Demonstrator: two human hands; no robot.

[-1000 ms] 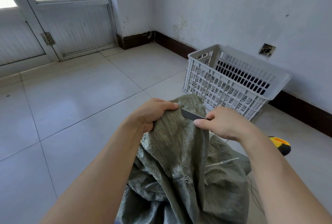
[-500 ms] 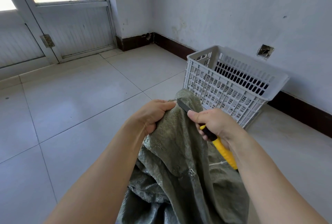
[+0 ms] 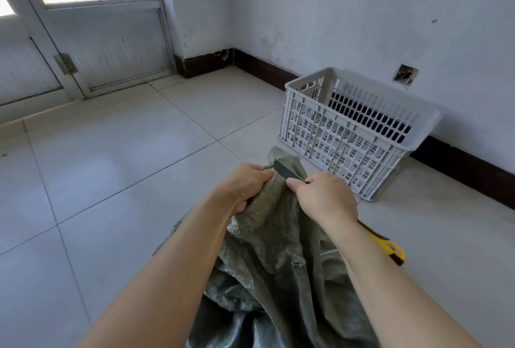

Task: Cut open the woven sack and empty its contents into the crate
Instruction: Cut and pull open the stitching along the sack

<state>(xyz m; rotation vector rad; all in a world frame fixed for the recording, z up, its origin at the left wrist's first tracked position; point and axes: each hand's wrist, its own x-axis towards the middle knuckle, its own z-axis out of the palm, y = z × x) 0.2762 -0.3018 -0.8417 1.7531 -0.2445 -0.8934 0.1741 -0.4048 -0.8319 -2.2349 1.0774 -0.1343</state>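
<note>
The head view looks down on a pale, glossy tiled floor (image 3: 125, 180) in the corner of a room. The white plastered wall (image 3: 362, 13) has a dark skirting board (image 3: 459, 163), and a grey panelled door with a glass pane (image 3: 106, 41) stands at the back left. A white plastic lattice crate (image 3: 320, 135) stands on the floor against the right-hand wall, just beyond the hands.

A grey-green woven sack (image 3: 278, 250) lies crumpled low in the middle, and its top is lifted toward the crate. Both bare forearms reach forward from the lower edge. The left hand (image 3: 245, 186), knuckles up and fingers curled, grips a bunched fold of the sack's top edge. The right hand (image 3: 323, 200) is just beside it, back of the hand to the camera and thumb stretched forward. It is closed round a utility knife with a dark blade (image 3: 285, 170). The blade points up and left, lying against the raised cloth between the two hands. The knife's yellow handle end (image 3: 384, 244) shows past the right forearm.
</note>
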